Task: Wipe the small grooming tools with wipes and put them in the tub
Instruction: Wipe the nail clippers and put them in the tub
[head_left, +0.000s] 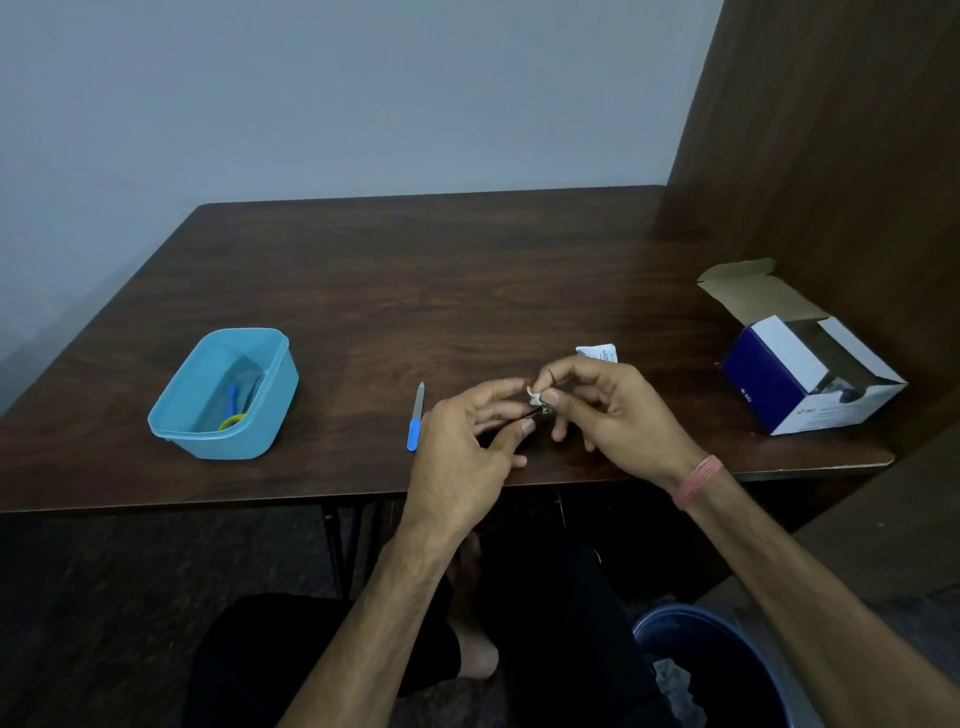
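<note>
Tool: small dark metal tool (537, 411), held above desk's near edge, btwn both hands; type not clear.
Left hand (467, 441): grip closed, thumb & fingers pinch the tool.
Right hand (613, 410): grip closed on white wipe (534, 397), fingertips pressing it to tool's tip.
Nail file (416, 417): blue handle, flat on desk just left of left hand.
Tub (176, 415): light blue, well to the left; blue & yellow items inside.
Wrapper (597, 354): torn white sachet behind right hand.
Box (769, 374): open, blue-white, far right of desk (415, 291).
</note>
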